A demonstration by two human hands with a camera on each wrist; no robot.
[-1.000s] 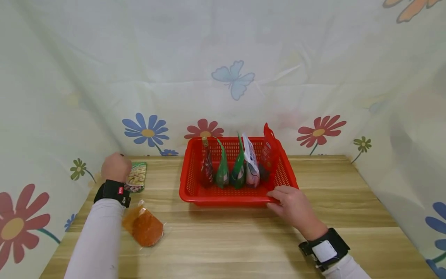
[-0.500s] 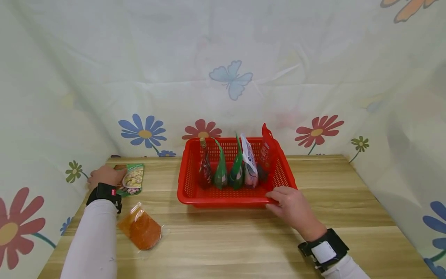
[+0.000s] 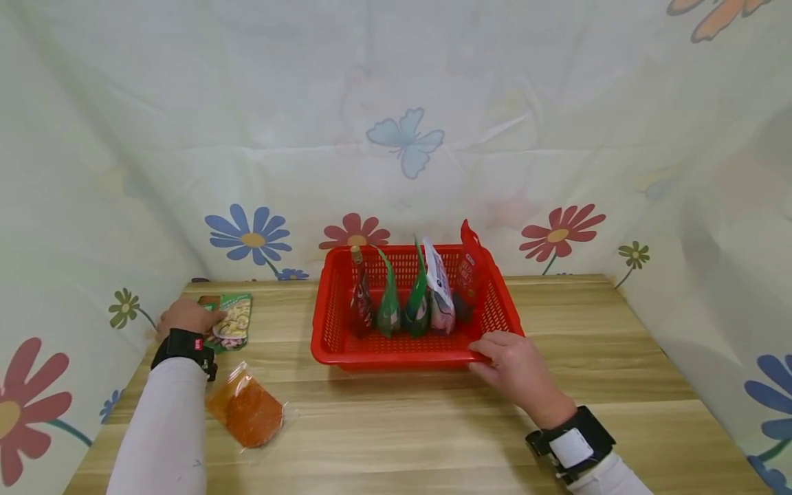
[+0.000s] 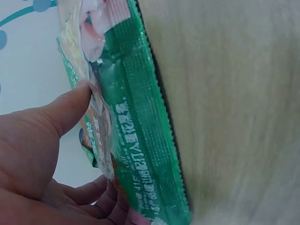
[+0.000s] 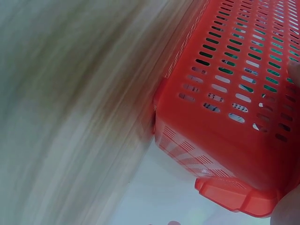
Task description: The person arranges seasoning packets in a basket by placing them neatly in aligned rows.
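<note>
At the table's far left, my left hand [image 3: 185, 317] holds the left side of a green food packet [image 3: 238, 320] with pictured food on it. The left wrist view shows the thumb on one face of the packet [image 4: 140, 126] and curled fingers at its lower end. My right hand [image 3: 522, 371] grips the front right rim of a red plastic basket [image 3: 396, 359], fingers over the edge and thumb outside. Standing in the basket are a dark red bottle [image 3: 361, 302], two green mesh bags [image 3: 388, 309], a white-topped bag [image 3: 439, 278] and a red mesh bag [image 3: 471, 271].
A clear sachet of orange-red contents [image 3: 252, 412] lies on the wooden table [image 3: 383, 433], nearer than the packet. Flower-patterned cloth [image 3: 297, 172] walls off the back and both sides.
My left hand has come down and turned onto the packet's left part, uncovering more of it. My right hand stays on the basket rim. The view has shifted slightly.
</note>
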